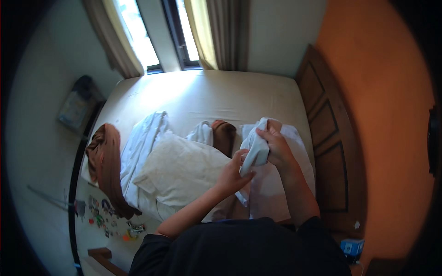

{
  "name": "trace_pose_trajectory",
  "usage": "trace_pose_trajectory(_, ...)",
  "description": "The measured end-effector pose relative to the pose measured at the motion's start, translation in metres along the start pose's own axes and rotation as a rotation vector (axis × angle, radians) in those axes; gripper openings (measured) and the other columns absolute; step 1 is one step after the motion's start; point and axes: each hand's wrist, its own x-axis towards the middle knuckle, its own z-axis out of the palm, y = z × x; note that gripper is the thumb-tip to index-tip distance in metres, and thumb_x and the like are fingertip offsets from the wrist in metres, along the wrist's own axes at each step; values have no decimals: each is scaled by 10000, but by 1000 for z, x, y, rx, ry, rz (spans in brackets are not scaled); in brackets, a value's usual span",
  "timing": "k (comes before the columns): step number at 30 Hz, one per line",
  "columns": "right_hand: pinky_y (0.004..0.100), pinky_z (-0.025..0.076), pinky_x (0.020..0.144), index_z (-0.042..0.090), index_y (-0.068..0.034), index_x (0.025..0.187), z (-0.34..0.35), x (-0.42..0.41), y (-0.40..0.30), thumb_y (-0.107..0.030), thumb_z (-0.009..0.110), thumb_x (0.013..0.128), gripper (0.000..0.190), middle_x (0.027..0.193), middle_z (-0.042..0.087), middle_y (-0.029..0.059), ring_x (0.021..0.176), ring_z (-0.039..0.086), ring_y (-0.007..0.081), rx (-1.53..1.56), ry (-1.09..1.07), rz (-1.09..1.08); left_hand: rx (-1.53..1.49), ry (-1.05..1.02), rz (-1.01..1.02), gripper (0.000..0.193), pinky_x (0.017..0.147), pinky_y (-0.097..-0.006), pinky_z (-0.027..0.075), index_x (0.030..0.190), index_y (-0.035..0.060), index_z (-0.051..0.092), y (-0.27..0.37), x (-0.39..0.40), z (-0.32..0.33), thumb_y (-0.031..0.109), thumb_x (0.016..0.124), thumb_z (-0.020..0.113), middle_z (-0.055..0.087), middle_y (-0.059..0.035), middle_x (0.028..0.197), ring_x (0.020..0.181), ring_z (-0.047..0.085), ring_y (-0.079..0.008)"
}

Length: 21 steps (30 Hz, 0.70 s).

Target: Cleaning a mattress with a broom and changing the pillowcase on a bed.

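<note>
A bunched white cloth (pixel 257 146) is held up over the near right part of the bed. My right hand (pixel 278 146) grips its upper right side, thumb on top. At its lower left edge is my left hand (pixel 234 176), fingers curved round the fabric; how firmly they hold it is hard to tell. Beneath and right of the cloth lies a pale pillow or folded fabric (pixel 297 172). Left of my hands rests a stained off-white pillow (pixel 186 165), with a brown cloth (pixel 223 136) just behind it.
A white blanket (pixel 141 148) and a brown blanket (pixel 112 169) lie on the bed's left. The mattress (pixel 241 93) reaches the curtained windows. A wooden headboard (pixel 328 134) stands right. Small toys (pixel 100 220) litter the floor at lower left; a blue box (pixel 352 246) sits lower right.
</note>
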Motion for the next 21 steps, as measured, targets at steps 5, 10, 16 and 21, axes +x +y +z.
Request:
trace_pose_trajectory(5,272,432,796,356,-97,1204,67,14,-20,-94,517,858,382,1029,474,56,933,497,138,70,-128,-87,-64,195,47,110,622,-260,433,901,-3,560,17,-21,-67,75,831,526,582,-63,741,683,557,-134)
trace_pose_trajectory(10,322,379,897,221,-116,1337,121,5,-3,-181,555,849,595,1198,398,81,1101,421,195,-105,-521,-164,-523,244,-65,293,672,-213,432,1016,-9,556,56,-38,-126,236,929,421,589,-10,859,753,531,-57)
trace_pose_trajectory(16,250,425,740,424,-85,1168,180,-21,12,-119,621,808,412,970,509,59,874,501,115,-361,-504,-202,-763,66,-147,330,735,-209,442,1060,5,533,54,-49,-176,282,931,410,592,-38,916,826,549,-70)
trace_pose_trajectory(21,211,427,613,522,-62,964,198,8,31,-113,606,812,181,823,540,31,715,515,77,-670,-414,-315,-761,-95,-105,207,542,-175,404,912,42,518,28,-56,-224,247,885,527,581,-8,782,650,527,-37)
